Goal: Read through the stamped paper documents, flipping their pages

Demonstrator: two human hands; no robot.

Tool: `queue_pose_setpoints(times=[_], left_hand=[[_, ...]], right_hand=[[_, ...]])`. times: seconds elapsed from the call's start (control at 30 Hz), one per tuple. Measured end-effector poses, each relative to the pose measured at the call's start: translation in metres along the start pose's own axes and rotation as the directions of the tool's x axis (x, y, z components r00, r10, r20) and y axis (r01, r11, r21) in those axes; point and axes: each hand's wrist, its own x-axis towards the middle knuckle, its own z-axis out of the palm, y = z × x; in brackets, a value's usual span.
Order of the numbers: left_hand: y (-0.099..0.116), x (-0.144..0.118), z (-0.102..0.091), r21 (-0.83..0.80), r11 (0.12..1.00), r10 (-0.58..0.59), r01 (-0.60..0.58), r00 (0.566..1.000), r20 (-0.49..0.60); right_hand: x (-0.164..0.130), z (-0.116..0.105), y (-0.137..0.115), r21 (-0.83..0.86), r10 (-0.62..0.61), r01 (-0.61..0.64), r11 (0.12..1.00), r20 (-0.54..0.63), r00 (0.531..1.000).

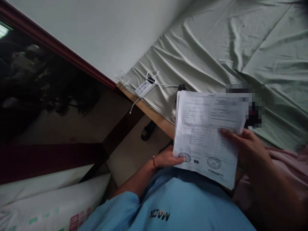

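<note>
A stack of printed papers [204, 138] is held up in front of my blue shirt, its top sheet bearing text boxes and two round ink stamps along the bottom. My left hand [168, 158] grips the lower left corner, thumb on top and the other fingers hidden beneath. Across the right edge lies my right hand [243, 141], closed on the stack with a finger extended over the top sheet. A red band circles my left wrist.
Beyond the papers, a bed [197, 57] has a wrinkled pale sheet. A white power strip [145, 87] with a cable lies at its edge. Dark footwear [148, 131] is on the floor below. White printed sacks [55, 202] stand at lower left, near a dark red frame [60, 51].
</note>
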Motion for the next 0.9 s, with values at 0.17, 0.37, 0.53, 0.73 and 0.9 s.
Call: queue_pose_setpoints(times=[0.17, 0.37, 0.53, 0.73, 0.9], left_hand=[[0.016, 0.007, -0.004, 0.001, 0.994, 0.104, -0.108, 0.951, -0.292], [0.046, 0.031, -0.004, -0.199, 0.921, 0.186, -0.335, 0.827, -0.531], [0.044, 0.050, 0.004, -0.370, 0.870, 0.100, -0.327, 0.850, -0.517], [0.032, 0.051, 0.004, -0.449, 0.814, 0.037, -0.367, 0.806, -0.591], [0.032, 0.043, 0.006, -0.513, 0.779, 0.032, -0.361, 0.839, -0.543]], right_hand=[[0.003, 0.003, 0.009, 0.050, -0.012, 0.013, 0.999, -0.017, 1.000], [0.002, 0.002, 0.015, -0.026, -0.023, 0.025, 0.999, 0.075, 0.997], [-0.002, 0.006, 0.013, -0.083, 0.024, -0.013, 0.996, 0.136, 0.990], [0.000, 0.004, 0.014, -0.105, 0.025, -0.009, 0.994, 0.154, 0.988], [0.001, 0.004, 0.016, -0.105, 0.046, -0.029, 0.994, 0.159, 0.986]])
